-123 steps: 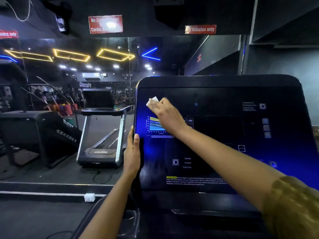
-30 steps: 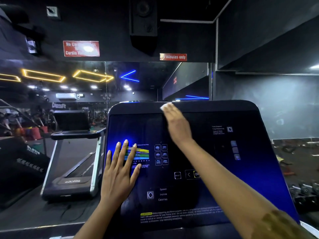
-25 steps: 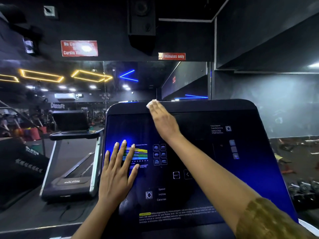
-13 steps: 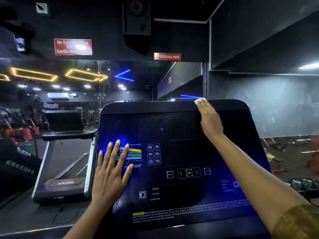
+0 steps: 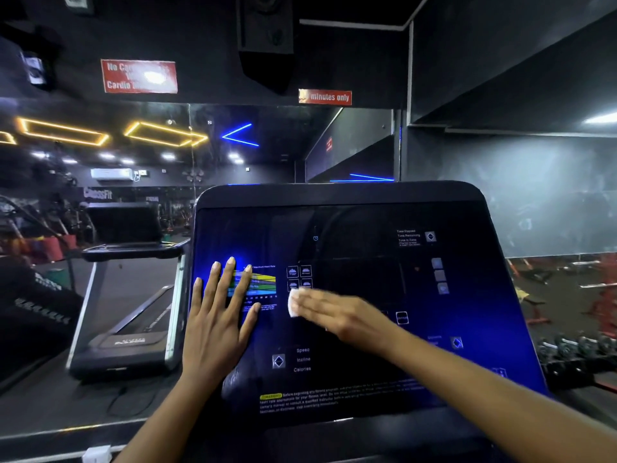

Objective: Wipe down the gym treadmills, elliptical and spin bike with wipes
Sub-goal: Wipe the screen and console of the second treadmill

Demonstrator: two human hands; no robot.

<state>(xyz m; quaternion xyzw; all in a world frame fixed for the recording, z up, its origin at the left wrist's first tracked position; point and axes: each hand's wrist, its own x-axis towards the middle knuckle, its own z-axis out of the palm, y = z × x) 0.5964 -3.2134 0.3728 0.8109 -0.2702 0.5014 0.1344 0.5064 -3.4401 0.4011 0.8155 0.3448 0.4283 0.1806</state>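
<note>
right hand [image 5: 337, 314] points left across console [image 5: 367, 262], wipe [image 5: 293, 304] under its fingertips.

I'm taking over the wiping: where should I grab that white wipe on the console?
Probably pinch the free end of the wipe, which pokes out past the fingertips of the right hand, coming from above. The rest is pinned flat under that hand on the sloping console; the left hand blocks the left side.

Left hand [image 5: 217, 325] with long slender fingers, bare left forearm [image 5: 160, 426], right hand [image 5: 337, 312] motion-blurred, bare right forearm [image 5: 484, 379]
</note>
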